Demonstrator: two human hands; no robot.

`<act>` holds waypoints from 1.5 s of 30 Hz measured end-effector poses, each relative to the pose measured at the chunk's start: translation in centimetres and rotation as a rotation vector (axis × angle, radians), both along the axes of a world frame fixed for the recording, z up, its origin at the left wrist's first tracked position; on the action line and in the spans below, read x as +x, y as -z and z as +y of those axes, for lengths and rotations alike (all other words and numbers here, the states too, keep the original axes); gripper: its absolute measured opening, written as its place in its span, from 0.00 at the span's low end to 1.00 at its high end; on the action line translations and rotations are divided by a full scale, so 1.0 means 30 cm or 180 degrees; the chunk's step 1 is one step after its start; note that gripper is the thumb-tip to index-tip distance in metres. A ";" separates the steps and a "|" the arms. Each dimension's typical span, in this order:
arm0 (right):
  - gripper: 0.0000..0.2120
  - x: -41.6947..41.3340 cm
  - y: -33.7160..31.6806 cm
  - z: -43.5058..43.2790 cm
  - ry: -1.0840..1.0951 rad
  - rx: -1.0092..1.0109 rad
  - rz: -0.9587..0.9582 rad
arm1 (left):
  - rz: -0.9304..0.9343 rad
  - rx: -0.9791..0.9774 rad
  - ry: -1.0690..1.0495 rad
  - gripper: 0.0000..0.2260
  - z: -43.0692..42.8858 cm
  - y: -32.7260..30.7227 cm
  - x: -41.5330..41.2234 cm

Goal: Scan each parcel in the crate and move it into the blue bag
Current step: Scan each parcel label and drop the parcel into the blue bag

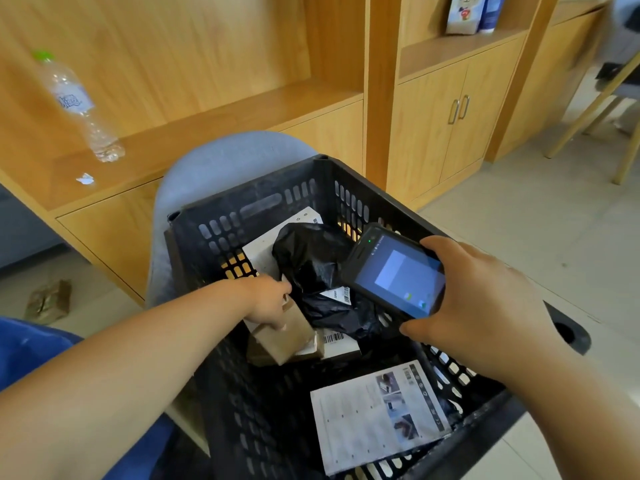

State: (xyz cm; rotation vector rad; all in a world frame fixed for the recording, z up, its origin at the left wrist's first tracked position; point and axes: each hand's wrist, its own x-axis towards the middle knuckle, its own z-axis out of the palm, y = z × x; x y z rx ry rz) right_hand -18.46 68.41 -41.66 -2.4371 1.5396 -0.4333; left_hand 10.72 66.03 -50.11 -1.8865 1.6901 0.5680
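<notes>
Ur left hand [268, 301] pinches the brown parcel [289, 336] inside the crate [242, 216], right hand [481, 306] wraps the scanner [394, 275]; thin grip, parcel cld slip.

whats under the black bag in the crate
Beneath the black bag, a white box pokes out on the far side, a barcoded white parcel on the near. The rest underneath is covered.

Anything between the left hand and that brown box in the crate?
Nothing visible. The left hand grips the brown box at its top; the black parcel lies beside it on the right, not over it.
</notes>
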 end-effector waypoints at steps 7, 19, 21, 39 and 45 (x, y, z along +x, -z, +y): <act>0.44 -0.036 0.006 0.026 0.0106 0.0029 -0.0098 | 0.0479 -0.0452 -0.0005 0.46 0.078 0.016 -0.100; 0.45 -0.045 0.034 0.025 0.0167 0.0128 -0.0019 | -0.0104 -0.0245 0.0308 0.47 0.050 0.012 -0.055; 0.44 -0.048 0.033 0.026 0.0171 0.0122 -0.0023 | 0.0022 -0.0235 0.0170 0.47 0.047 0.004 -0.051; 0.44 -0.125 -0.072 0.123 0.0324 0.0058 -0.0083 | 0.1437 -0.0940 -0.0835 0.42 0.155 -0.069 -0.125; 0.42 -0.155 -0.126 0.223 0.0403 -0.0010 -0.0087 | 0.1776 -0.2236 -0.1389 0.44 0.275 -0.201 -0.135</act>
